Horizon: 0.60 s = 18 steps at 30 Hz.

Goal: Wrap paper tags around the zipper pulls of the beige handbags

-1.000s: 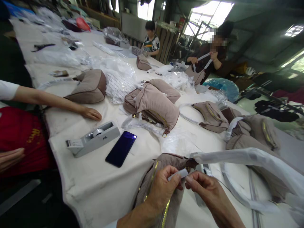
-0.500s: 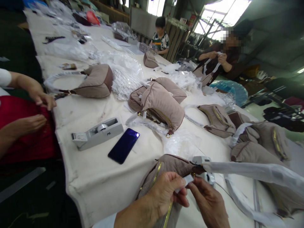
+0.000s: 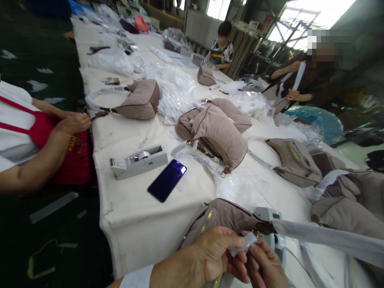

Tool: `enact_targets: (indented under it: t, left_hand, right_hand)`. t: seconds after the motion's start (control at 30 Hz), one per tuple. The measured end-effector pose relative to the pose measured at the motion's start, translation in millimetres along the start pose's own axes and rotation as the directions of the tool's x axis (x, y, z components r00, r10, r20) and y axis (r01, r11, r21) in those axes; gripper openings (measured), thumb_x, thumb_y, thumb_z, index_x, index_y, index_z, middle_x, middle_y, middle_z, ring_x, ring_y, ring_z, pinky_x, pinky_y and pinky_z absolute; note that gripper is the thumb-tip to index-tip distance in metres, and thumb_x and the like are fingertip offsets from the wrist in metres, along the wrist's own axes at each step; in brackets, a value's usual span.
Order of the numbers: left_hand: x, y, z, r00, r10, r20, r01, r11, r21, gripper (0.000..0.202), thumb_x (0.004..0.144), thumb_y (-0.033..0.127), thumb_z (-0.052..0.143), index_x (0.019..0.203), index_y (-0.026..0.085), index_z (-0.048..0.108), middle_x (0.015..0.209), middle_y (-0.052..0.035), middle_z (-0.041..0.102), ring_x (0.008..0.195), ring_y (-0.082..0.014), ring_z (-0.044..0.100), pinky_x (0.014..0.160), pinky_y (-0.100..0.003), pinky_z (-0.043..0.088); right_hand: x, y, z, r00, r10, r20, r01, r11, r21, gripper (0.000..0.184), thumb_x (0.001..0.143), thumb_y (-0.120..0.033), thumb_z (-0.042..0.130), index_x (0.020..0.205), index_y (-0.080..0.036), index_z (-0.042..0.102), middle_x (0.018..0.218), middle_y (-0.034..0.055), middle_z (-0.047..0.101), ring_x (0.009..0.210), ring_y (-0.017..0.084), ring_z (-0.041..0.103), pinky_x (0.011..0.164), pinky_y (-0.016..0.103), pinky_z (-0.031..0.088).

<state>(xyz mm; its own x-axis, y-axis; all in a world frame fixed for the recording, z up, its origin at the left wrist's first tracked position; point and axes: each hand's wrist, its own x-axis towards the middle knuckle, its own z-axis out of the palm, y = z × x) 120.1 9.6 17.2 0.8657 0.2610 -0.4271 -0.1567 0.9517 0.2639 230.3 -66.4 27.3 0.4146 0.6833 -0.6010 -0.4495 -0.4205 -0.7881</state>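
A taupe handbag (image 3: 229,214) with gold zips lies at the table's near edge, partly covered by my hands. My left hand (image 3: 214,252) is closed, pinching a small white strip (image 3: 243,245) between thumb and fingers. Close against it, my right hand (image 3: 267,264) has its fingertips pressed together at the strip's other side, beside the bag's gold ring. From that end of the bag a strap wrapped in white (image 3: 327,236) runs off to the right. Behind the strap end stands a grey tape dispenser (image 3: 268,214), partly hidden by the bag and my right hand.
Another tape dispenser (image 3: 139,162) and a dark phone (image 3: 167,180) lie left of centre. More taupe bags (image 3: 220,132) and clear plastic (image 3: 240,186) cover the middle and right. A person in a red apron (image 3: 72,156) is at the left edge; two others work beyond.
The view has swung left, so the table appears further right. My hands stay at the white strip, closer together. The co-worker at left has brought their hands together.
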Motion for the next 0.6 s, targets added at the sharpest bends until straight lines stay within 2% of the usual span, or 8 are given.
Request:
enact_targets:
  t: [0.1,0.23,0.27,0.33,0.4,0.47,0.53,0.6]
  left_hand:
    - [2.0,-0.9,-3.9,0.997,-0.038,0.062,0.039,0.999,-0.025,0.017,0.057,0.025,0.067,0.065,0.012,0.060,0.047,0.0017,0.052,0.039,-0.0123,0.051,0.045,-0.029,0.048]
    - [4.0,-6.1,-15.6,0.986,-0.109,0.126,0.118,0.991,-0.068,0.017,0.060,0.024,0.065,0.073,0.013,0.060,0.047,0.0015,0.053,0.040,-0.0141,0.053,0.048,-0.031,0.050]
    - [4.5,-8.0,-17.8,0.985,-0.116,0.125,0.126,0.990,-0.069,0.017,0.060,0.025,0.064,0.072,0.013,0.060,0.047,0.0012,0.053,0.039,-0.0145,0.053,0.047,-0.031,0.050]
    - [5.5,-12.1,-19.6,0.987,-0.119,0.112,0.125,0.991,-0.055,0.018,0.059,0.026,0.065,0.071,0.013,0.059,0.046,0.0008,0.053,0.039,-0.0151,0.053,0.047,-0.032,0.050]
    - [5.3,-15.5,-17.1,0.992,-0.083,0.095,0.086,0.996,-0.025,0.019,0.058,0.027,0.065,0.067,0.012,0.058,0.046,0.0005,0.052,0.039,-0.0150,0.053,0.047,-0.032,0.049]
    - [3.0,-16.9,-11.7,0.998,0.008,0.057,-0.008,1.000,-0.001,0.023,0.057,0.030,0.067,0.066,0.011,0.058,0.048,0.0003,0.052,0.039,-0.0128,0.052,0.046,-0.029,0.047]
    - [-0.9,-15.2,-5.7,0.993,0.115,-0.004,-0.115,0.993,0.014,0.026,0.058,0.033,0.069,0.066,0.011,0.058,0.051,-0.0002,0.055,0.040,-0.0107,0.050,0.047,-0.027,0.046]
    - [-4.4,-10.5,-1.4,0.985,0.162,-0.053,-0.161,0.987,0.024,0.028,0.058,0.035,0.069,0.069,0.012,0.058,0.054,-0.0004,0.057,0.041,-0.0105,0.051,0.048,-0.027,0.046]
  right_hand:
    - [-3.3,-8.9,1.5,0.990,0.102,0.094,-0.111,0.989,0.099,0.040,0.055,-0.048,0.081,0.080,-0.020,0.065,0.034,-0.0094,0.040,0.023,0.000,0.025,0.031,0.013,0.022]
    - [-3.3,-11.9,-4.2,0.966,0.103,0.237,-0.131,0.986,0.107,0.041,0.064,-0.056,0.070,0.083,-0.019,0.067,0.031,-0.0085,0.037,0.021,0.002,0.023,0.034,0.016,0.033]
    - [-1.8,-10.6,-5.9,0.959,0.118,0.258,-0.148,0.984,0.101,0.041,0.065,-0.058,0.069,0.081,-0.019,0.067,0.029,-0.0091,0.033,0.021,0.002,0.021,0.034,0.016,0.032]
    - [1.8,-7.6,-8.3,0.940,0.166,0.297,-0.191,0.980,0.057,0.039,0.067,-0.056,0.071,0.067,-0.018,0.064,0.026,-0.0105,0.022,0.023,0.002,0.017,0.031,0.014,0.023]
    - [4.3,-5.9,-9.5,0.921,0.198,0.336,-0.203,0.979,-0.020,0.040,0.069,-0.051,0.072,0.056,-0.016,0.059,0.026,-0.0101,0.020,0.025,0.000,0.015,0.031,0.013,0.015]
    - [3.9,-5.8,-11.1,0.941,0.148,0.304,-0.138,0.989,-0.055,0.041,0.074,-0.054,0.067,0.063,-0.015,0.062,0.029,-0.0077,0.030,0.027,0.000,0.020,0.033,0.012,0.018]
    - [0.3,-4.6,-15.2,0.976,0.055,0.213,-0.047,0.998,-0.046,0.042,0.075,-0.058,0.064,0.084,-0.018,0.066,0.036,-0.0065,0.040,0.030,0.002,0.026,0.034,0.013,0.023]
    - [-6.3,0.9,-22.5,0.994,-0.014,0.106,0.018,0.999,-0.042,0.050,0.073,-0.062,0.063,0.102,-0.021,0.063,0.040,-0.0067,0.043,0.030,0.003,0.026,0.033,0.014,0.023]
